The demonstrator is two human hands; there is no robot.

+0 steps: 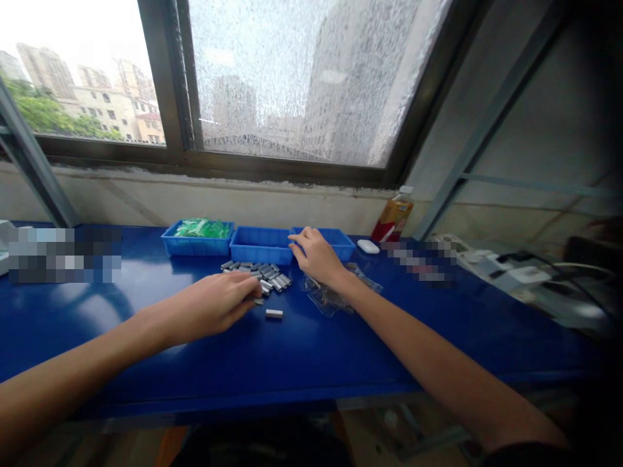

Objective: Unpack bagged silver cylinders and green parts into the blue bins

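My left hand [221, 299] is closed at the front edge of a pile of small silver metal pieces [278, 281]. One such piece shows at its fingertips, partly hidden by the fingers. A single silver piece [274, 314] lies apart on the blue table [204, 370], just right of that hand. My right hand [318, 258] hovers at the front of the right blue bin [343, 244], its thumb and forefinger slightly apart with nothing visible between them. Under its wrist lie clear plastic bags [327, 301]. The middle blue bin [260, 253] stands behind the pile.
Green packets [203, 228] fill the left blue bin [195, 247]. A white rounded object [368, 246] and a drink bottle [395, 215] stand right of the bins. Power strips and cables [516, 275] lie at the far right. A window runs behind the table.
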